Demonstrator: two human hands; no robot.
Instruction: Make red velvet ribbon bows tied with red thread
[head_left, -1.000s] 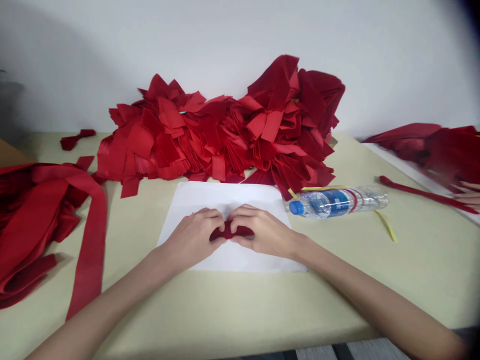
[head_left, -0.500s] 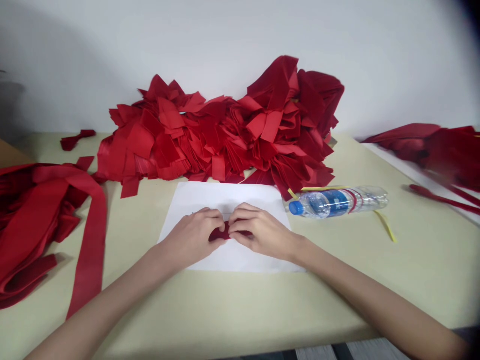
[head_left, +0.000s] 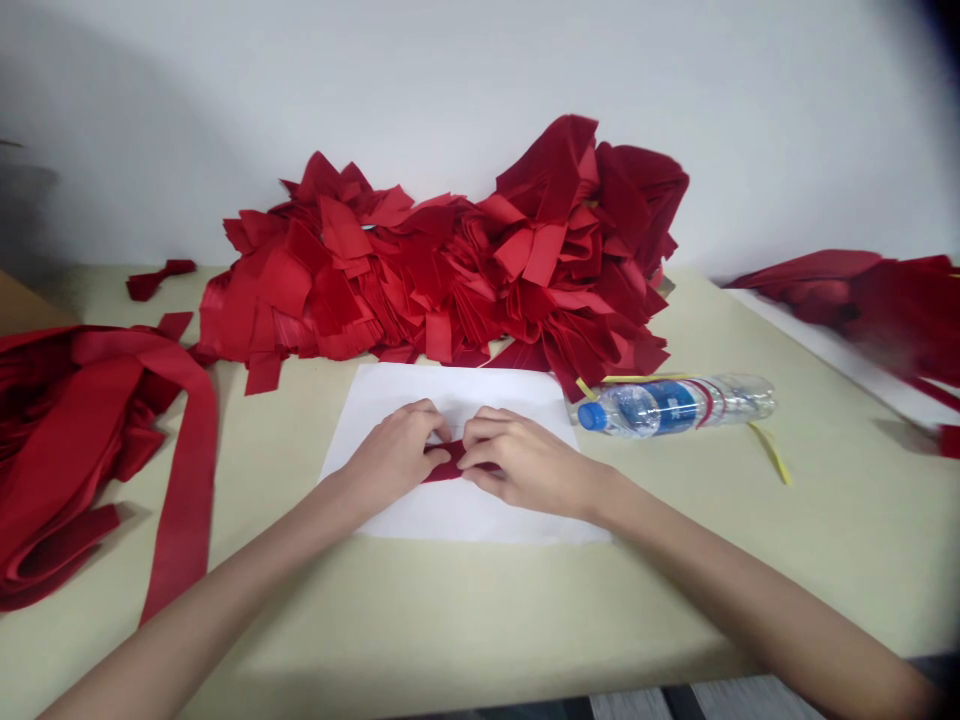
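Note:
Between my two hands lies a small dark red velvet strip [head_left: 448,462], above a white sheet of paper [head_left: 465,515]. My left hand [head_left: 401,452] has its fingers curled round the strip's left end, thumb and fingertips close together. From the other side my right hand [head_left: 517,462] pinches the strip near its middle. The fingers cover both ends of the strip, so its full shape is hidden.
A big heap of red strips [head_left: 442,270] stands against the wall. Long red ribbon [head_left: 184,480] lies at the left, a small red bow [head_left: 160,280] behind it. A plastic bottle [head_left: 675,405] lies on the right, with yellow cord [head_left: 771,452] by it. More red pieces [head_left: 892,310] sit far right.
My left hand has shifted slightly up and left, showing more of the strip's left part. My right hand has barely moved. At the far right, a thin red strip has moved out rightward.

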